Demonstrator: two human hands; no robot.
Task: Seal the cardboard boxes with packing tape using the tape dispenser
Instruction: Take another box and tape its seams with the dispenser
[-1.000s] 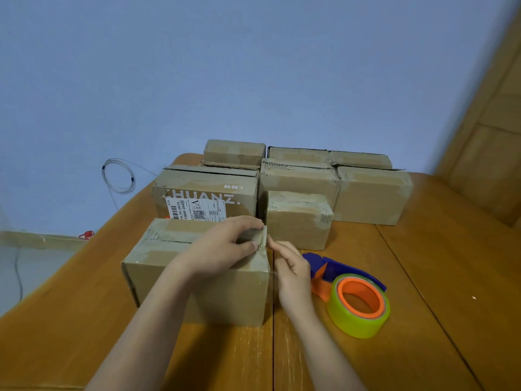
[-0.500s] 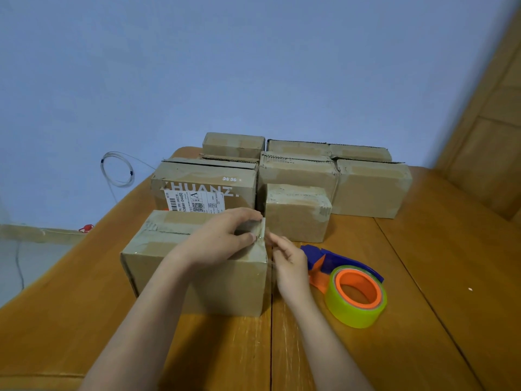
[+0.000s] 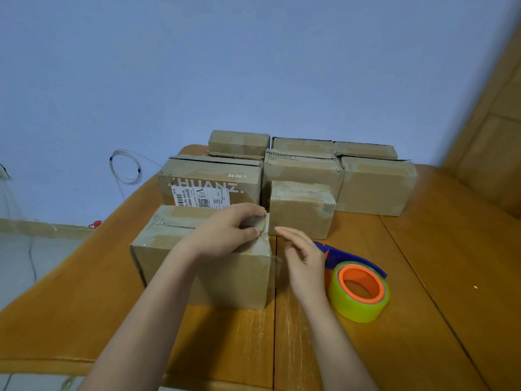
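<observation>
A cardboard box [image 3: 169, 249] stands nearest to me on the wooden table, with clear tape along its top seam. My left hand [image 3: 225, 230] presses on the box's top right corner, its fingertips on the tape end at the edge. My right hand [image 3: 304, 258] hovers just right of that corner, fingers apart and holding nothing. The tape dispenser [image 3: 358, 283], blue-handled with an orange core and a yellow-green roll, lies on the table right behind my right hand.
Several more cardboard boxes [image 3: 375, 187] are stacked against the blue wall at the back of the table [image 3: 451, 277]. A coiled white cable [image 3: 125, 166] hangs on the wall at left. A wooden door or panel [image 3: 496, 136] rises at right.
My right hand has drawn back from the box corner and opened. My left hand stays pressed on the corner. The view has shifted slightly.
</observation>
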